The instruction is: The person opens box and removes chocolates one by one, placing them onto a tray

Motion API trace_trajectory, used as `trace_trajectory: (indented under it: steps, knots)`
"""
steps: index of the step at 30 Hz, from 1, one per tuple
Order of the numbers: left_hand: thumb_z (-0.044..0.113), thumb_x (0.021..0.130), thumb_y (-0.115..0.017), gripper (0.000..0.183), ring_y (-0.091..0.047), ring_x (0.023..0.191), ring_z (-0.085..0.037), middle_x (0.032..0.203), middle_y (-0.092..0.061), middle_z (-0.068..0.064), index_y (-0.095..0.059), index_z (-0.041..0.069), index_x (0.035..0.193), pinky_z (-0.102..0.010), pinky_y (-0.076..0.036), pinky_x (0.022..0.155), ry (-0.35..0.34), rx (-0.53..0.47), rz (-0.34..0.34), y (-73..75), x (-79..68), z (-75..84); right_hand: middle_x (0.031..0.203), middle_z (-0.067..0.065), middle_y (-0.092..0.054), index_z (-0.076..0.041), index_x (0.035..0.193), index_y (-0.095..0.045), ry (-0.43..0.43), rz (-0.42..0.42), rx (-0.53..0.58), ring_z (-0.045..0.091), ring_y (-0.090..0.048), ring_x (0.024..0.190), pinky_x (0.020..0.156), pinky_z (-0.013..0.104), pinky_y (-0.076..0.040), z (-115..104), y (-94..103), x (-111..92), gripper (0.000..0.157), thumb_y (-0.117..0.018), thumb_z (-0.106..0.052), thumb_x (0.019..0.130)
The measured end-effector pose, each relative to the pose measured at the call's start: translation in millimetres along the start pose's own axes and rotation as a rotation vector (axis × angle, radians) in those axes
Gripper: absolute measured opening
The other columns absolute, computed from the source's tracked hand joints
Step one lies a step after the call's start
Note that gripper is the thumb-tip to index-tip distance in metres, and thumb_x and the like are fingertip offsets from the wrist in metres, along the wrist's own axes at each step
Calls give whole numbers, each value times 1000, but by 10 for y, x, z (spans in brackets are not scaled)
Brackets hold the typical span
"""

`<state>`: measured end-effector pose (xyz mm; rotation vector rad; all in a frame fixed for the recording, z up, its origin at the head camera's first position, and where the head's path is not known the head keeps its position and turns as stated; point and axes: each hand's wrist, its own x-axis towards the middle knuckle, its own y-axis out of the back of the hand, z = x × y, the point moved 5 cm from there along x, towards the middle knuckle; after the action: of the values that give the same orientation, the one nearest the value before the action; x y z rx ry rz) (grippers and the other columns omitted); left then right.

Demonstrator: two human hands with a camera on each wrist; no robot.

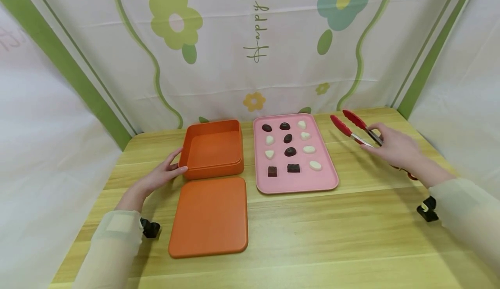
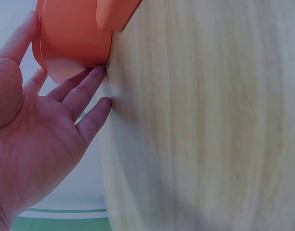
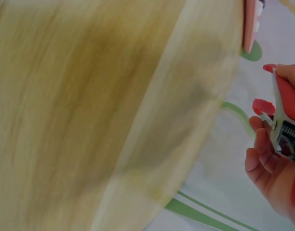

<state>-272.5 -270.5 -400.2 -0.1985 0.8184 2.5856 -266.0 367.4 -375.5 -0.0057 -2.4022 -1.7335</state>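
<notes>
The left hand [image 1: 162, 176] rests against the left side of an orange box [image 1: 212, 169], its thumb at the front rim and its fingers fairly straight along the wall. In the left wrist view, the fingertips [image 2: 101, 70] touch the box near the tabletop. My right hand [image 1: 398, 148] grips red-tipped metal tongs [image 1: 361, 139] above the table, right of a pink tray [image 1: 297, 185]. The tongs' two red ends stand apart with nothing between them. On the tray, dark and white chocolates [image 1: 290, 152] lie in rows, some oval, some square.
An orange lid [image 1: 211, 217] lies flat in front of the box. The wooden table [image 1: 332, 237] meets a patterned cloth [image 1: 226, 72] at its back edge, and cloth also hangs on both sides.
</notes>
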Motion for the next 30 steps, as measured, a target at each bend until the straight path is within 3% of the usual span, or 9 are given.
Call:
trace_trajectory:
  steps: [5,15,23,30]
  knots:
    - [40,99,-55,82,-10,143,-46,160,0,-22,1,28,158,-65,-11,109,1,6,0,8,2,-17,76,6,-53,-8,131,-45,-10,-60,-6,21,-46,54,43,35,-33,70,-135,63,70,-64,-58,86]
    - [37,100,-56,82,-12,141,-48,159,-3,-25,1,27,158,-65,-15,108,-26,2,-12,-4,21,-17,74,6,-52,-6,130,-44,-27,-114,16,21,-45,55,46,34,-31,127,-320,96,72,-63,-60,86]
    - [35,100,-56,81,-12,142,-47,159,-3,-24,0,28,158,-64,-14,109,-33,-18,-10,0,22,-7,66,7,-48,4,130,-38,-16,-167,27,21,-47,56,49,34,-34,38,-385,78,84,-64,-62,84]
    - [31,101,-56,80,-12,141,-48,159,-1,-23,1,28,158,-65,-14,108,-35,-31,-13,-1,10,-4,62,6,-44,0,126,-38,-21,-181,22,21,-45,51,46,33,-32,25,-457,79,82,-66,-64,82]
